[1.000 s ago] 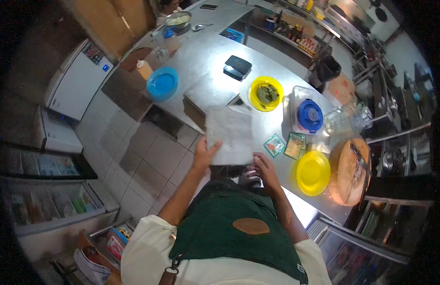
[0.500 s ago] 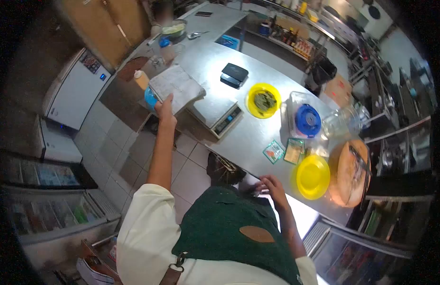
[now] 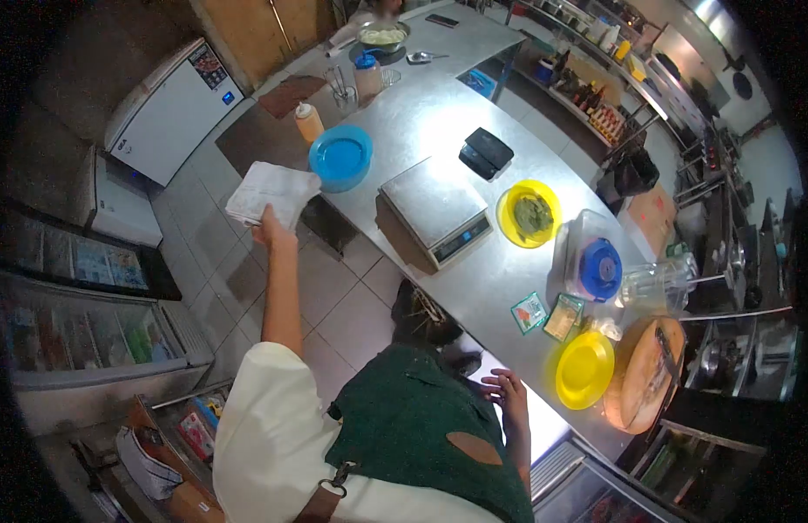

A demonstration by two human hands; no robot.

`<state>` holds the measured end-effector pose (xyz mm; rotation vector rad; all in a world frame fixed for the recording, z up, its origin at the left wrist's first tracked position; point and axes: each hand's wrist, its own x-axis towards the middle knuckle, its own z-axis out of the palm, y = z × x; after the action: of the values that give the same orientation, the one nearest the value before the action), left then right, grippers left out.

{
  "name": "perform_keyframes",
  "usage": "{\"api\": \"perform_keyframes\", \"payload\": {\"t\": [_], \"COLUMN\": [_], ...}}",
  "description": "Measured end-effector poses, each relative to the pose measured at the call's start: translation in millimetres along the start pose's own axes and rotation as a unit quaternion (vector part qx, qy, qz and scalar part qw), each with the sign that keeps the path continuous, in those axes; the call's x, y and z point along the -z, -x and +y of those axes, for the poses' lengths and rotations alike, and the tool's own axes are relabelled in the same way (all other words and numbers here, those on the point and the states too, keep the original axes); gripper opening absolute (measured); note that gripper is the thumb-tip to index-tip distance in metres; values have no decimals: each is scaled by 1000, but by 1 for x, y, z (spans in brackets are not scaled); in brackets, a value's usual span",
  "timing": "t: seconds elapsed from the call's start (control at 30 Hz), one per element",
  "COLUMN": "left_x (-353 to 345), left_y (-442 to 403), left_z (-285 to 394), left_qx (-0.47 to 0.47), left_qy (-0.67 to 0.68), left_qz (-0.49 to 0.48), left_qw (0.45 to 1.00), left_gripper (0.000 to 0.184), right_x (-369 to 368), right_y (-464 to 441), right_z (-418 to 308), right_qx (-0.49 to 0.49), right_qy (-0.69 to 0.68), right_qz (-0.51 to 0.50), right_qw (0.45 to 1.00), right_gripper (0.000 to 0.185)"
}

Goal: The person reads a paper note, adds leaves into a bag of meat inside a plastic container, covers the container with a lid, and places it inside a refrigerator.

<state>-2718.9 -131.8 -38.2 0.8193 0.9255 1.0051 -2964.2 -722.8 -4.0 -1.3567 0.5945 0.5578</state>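
At the end of my outstretched left arm, my left hand [image 3: 273, 228] grips the near edge of a folded white cloth [image 3: 271, 190], held out over the floor beside the table. Just right of the cloth, a blue plastic bowl [image 3: 341, 157] stands at the table's edge. My right hand [image 3: 509, 394] hangs low by the table's near edge, fingers loosely bent and apart, with nothing in it. Nearest on the table are a yellow plate [image 3: 585, 370] and two small packets, one pale [image 3: 529, 311] and one yellowish [image 3: 563, 317].
The steel table [image 3: 500, 288] bears a digital scale [image 3: 434, 205], a small black device [image 3: 486, 153], a yellow bowl of greens [image 3: 529, 214], a blue-lidded container [image 3: 599, 269] and a round board with a knife [image 3: 645, 375]. A squeeze bottle [image 3: 309, 122] stands behind the blue bowl. Another person is at the far end.
My left hand has carried the cloth left, off the table area, uncovering the blue bowl. My right hand has drawn slightly away from the table edge. The view has shifted.
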Motion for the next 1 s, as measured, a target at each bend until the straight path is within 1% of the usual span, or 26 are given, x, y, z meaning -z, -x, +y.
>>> {"api": "perform_keyframes", "payload": {"t": [0.03,0.1,0.13,0.17,0.2,0.23,0.27,0.3,0.33,0.37,0.4,0.47,0.53,0.57,0.6,0.63,0.67,0.7,0.73,0.77,0.8,0.87,0.9,0.97,1.0], "left_x": [7,0,7,16,14,2,-16,-34,-40,-40,-37,-26,-6,17,41,58,72,94,110,111,110,131,133,138,136], "left_y": [-22,-44,-76,-122,-159,-184,-193,-181,-174,-160,-148,-124,-104,-97,-90,-78,-61,-45,-23,19,60,82,99,139,159], "left_z": [-2,17,17,14,7,14,27,42,49,40,30,15,-10,-27,-43,-48,-55,-73,-87,-73,-55,-71,-72,-68,-64], "left_qx": [6,-8,5,-83,-169,-86,0,93,178,187,189,184,135,74,13,-6,-27,-74,-122,-96,-68,-72,-75,-136,-141], "left_qy": [-14,24,13,-105,-215,-180,-142,-203,-265,-271,-290,-324,-326,-375,-420,-485,-546,-529,-511,-492,-471,-444,-441,-416,-415], "left_qz": [18,-21,-33,-94,-163,-247,-323,-297,-265,-283,-245,-161,-89,-88,-87,-105,-122,-118,-113,-129,-145,-184,-185,-283,-281], "left_qw": [1000,999,999,987,948,948,936,929,910,901,906,914,931,920,904,868,828,837,843,856,867,874,875,854,854], "left_gripper": [57,61,61,61,62,63,65,68,70,70,73,77,72,71,69,65,60,53,47,41,35,33,33,32,32], "right_x": [-4,-11,-15,-20,-22,-22,-21,-21,-22,-24,-26,-26,-22,-11,-8,-8,-5,1,7,12,13,7,5,3,1], "right_y": [0,-2,-3,-4,-3,-6,-11,-15,-16,-15,-16,-19,-30,-44,-47,-49,-53,-64,-78,-87,-93,-103,-107,-120,-122], "right_z": [-1,-10,-13,-17,-21,-20,-17,-17,-17,-17,-18,-18,-11,-1,-8,-22,-34,-40,-42,-44,-49,-59,-58,-51,-52], "right_qx": [-5,-16,-15,-11,-6,-1,5,-11,-26,-26,-30,-30,50,89,91,155,215,218,277,332,334,365,368,377,381], "right_qy": [5,13,35,31,25,26,29,31,34,21,10,-9,114,101,94,205,313,308,362,413,410,501,498,557,554], "right_qz": [-9,-26,-13,-20,-22,-22,-24,-11,-1,17,18,23,53,60,68,121,173,180,226,270,274,302,304,309,309], "right_qw": [1000,999,999,999,999,999,999,999,999,999,999,999,991,989,989,959,909,908,861,804,803,724,724,672,673], "right_gripper": [30,30,30,30,31,31,31,30,29,29,27,24,25,27,27,28,30,30,35,41,41,55,55,66,66]}}
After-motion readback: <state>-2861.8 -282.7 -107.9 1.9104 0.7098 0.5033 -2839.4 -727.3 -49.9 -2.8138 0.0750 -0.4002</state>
